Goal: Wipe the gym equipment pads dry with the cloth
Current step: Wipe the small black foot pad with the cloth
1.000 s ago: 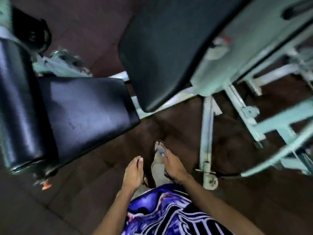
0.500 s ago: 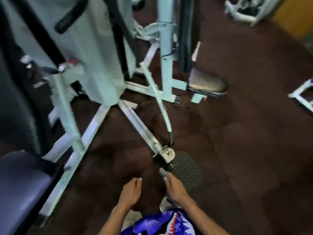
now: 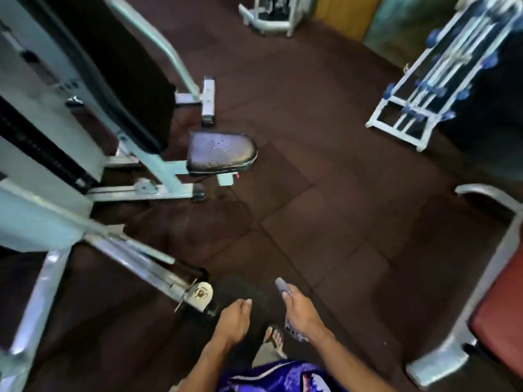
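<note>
Right hand (image 3: 298, 309) low in frame, fingers curled round a small grey-blue cloth (image 3: 280, 284); one end pokes out forward past the thumb, a patterned bit hangs below the wrist. Grip firm as far as visible. Left hand (image 3: 233, 321) beside it, holding nothing, fingers loosely curled, relaxed. Both hanging over the floor (image 3: 325, 179), well apart from any pad.

Nearest pad: seat (image 3: 222, 149) on the pale green machine (image 3: 42, 131), ahead and to the left. Dark vinyl, light specks across the top — possibly droplets or scuffs, cannot tell at this blur. Taller black backrest (image 3: 121, 72) behind it, sloping up to the left; surface state unreadable. Red pad (image 3: 501, 304) at the right edge in a grey frame, partly cut off. Dumbbell rack (image 3: 424, 89) far right, another machine at the back; neither relevant.

Progress: no wiping under way at this moment; cloth off all surfaces. Nothing here proves any pad dry. Judged mid-task, between stations. Left to do, probably: seat, backrest, perhaps red pad. Next move likely a step forward-left and cloth flattened onto the seat.

Caution: machine foot and pulley bracket (image 3: 199, 292) just beside the sandalled foot (image 3: 274, 339) — trip hazard.
</note>
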